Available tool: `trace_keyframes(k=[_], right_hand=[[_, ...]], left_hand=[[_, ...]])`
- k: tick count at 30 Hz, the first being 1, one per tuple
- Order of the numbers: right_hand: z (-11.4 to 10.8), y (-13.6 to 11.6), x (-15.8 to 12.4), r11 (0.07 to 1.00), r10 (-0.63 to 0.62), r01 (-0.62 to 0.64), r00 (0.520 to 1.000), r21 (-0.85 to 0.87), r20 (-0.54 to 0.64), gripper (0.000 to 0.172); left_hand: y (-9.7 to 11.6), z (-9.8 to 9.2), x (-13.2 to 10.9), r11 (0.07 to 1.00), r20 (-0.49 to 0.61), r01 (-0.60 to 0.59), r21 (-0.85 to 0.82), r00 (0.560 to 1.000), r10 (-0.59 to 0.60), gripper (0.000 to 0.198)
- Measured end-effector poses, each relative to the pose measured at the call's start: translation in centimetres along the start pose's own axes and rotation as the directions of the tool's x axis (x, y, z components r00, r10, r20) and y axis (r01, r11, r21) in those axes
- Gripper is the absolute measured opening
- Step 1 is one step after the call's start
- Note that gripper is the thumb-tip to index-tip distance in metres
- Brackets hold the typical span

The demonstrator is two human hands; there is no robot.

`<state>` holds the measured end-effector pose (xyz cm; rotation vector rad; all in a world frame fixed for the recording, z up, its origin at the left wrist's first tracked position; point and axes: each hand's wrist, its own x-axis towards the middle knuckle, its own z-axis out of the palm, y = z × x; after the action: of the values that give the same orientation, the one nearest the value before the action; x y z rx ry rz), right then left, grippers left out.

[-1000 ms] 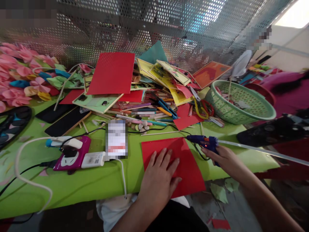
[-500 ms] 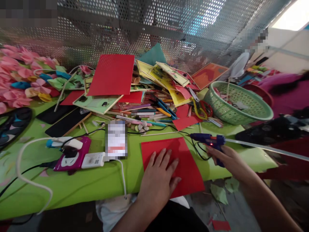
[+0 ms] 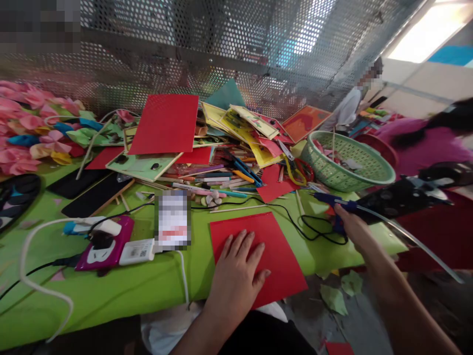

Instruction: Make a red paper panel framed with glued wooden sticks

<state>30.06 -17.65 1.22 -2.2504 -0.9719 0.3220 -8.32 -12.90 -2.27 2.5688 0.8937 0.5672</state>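
The desk (image 3: 148, 291) is covered in bright green. Near its front edge, a red sheet (image 3: 281, 264) is laid flat. To the left of it, a phone (image 3: 172, 219) and a purple power strip (image 3: 123, 236) are set down; the phone's screen is blurred. Behind them, pens (image 3: 199, 189) are heaped in a messy pile. A green basket (image 3: 340, 180) is placed toward the right end. On the grey floor (image 3: 308, 318) below, green paper scraps (image 3: 333, 299) are scattered.

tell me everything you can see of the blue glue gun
The glue gun is dark blue, apparently plastic, with a long translucent stick jutting from its rear. The right hand grips its handle, partly hiding it. Its front end points toward the picture's left; a black cord, seemingly its own, loops nearby on the green table.
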Motion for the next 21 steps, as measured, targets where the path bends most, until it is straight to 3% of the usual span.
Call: trace_keyframes(k=[4, 6, 8, 10, 11, 12, 14, 16, 17, 19, 21], right_hand=[[-1.8, -1.8, -0.8, 0.952, 0.115, -0.126, 0.992, -0.280, -0.056, 0.052], [-2.2, -3.1, -1.8, 0.907, 0.082, -0.113, 0.992, -0.406, -0.093, 0.050], [-1.9, -4.7, -2.7, 0.853, -0.109, 0.065, 0.992, -0.519, -0.056, 0.046], [-0.6, -6.6, -3.4, 0.827, -0.302, 0.292, 0.952, -0.481, 0.060, 0.039], [0.4, -7.6, -3.5, 0.821, -0.359, 0.382, 0.923, -0.425, 0.135, 0.036], [1.5, -8.6, -3.6, 0.798, -0.460, 0.514, 0.857, -0.316, 0.231, 0.033], [4.1, -10.6, -3.4, 0.683, -0.641, 0.716, 0.683, -0.145, 0.350, 0.031], [6.6, -12.3, -3.0, 0.562, -0.731, 0.823, 0.539, -0.079, 0.418, 0.029], [7.7, -13.0, -2.7, 0.502, -0.736, 0.858, 0.490, -0.109, 0.468, 0.028], [9.4, -14.0, -2.1, 0.389, -0.715, 0.898, 0.435, -0.205, 0.548, 0.026], [10.5, -14.5, -1.5, 0.317, -0.693, 0.910, 0.415, -0.268, 0.590, 0.023]], left_hand=[[0.1, 0.1, -0.2, 0.999, -0.047, 0.019, -0.044, 0.999, -0.021, 0.041], [0.2, 0.0, -0.3, 0.998, -0.078, 0.019, -0.058, 0.997, -0.023, 0.038], [0.3, -0.2, -0.4, 0.998, -0.099, 0.012, -0.062, 0.995, -0.018, 0.037], [0.4, -0.5, -0.6, 0.998, -0.103, 0.008, -0.059, 0.995, -0.014, 0.037], [0.4, -0.7, -0.7, 0.998, -0.103, 0.008, -0.054, 0.995, -0.014, 0.037], [0.4, -0.9, -0.8, 0.999, -0.102, 0.011, -0.047, 0.995, -0.016, 0.037], [0.3, -1.3, -1.0, 0.999, -0.105, 0.027, -0.025, 0.994, -0.029, 0.038], [0.1, -1.8, -1.3, 0.999, -0.112, 0.054, -0.002, 0.992, -0.053, 0.039], [-0.1, -2.0, -1.5, 0.997, -0.116, 0.070, 0.011, 0.991, -0.069, 0.040], [-0.4, -2.5, -1.7, 0.995, -0.121, 0.097, 0.038, 0.988, -0.092, 0.042], [-0.6, -2.9, -2.0, 0.991, -0.124, 0.117, 0.065, 0.986, -0.109, 0.042]])
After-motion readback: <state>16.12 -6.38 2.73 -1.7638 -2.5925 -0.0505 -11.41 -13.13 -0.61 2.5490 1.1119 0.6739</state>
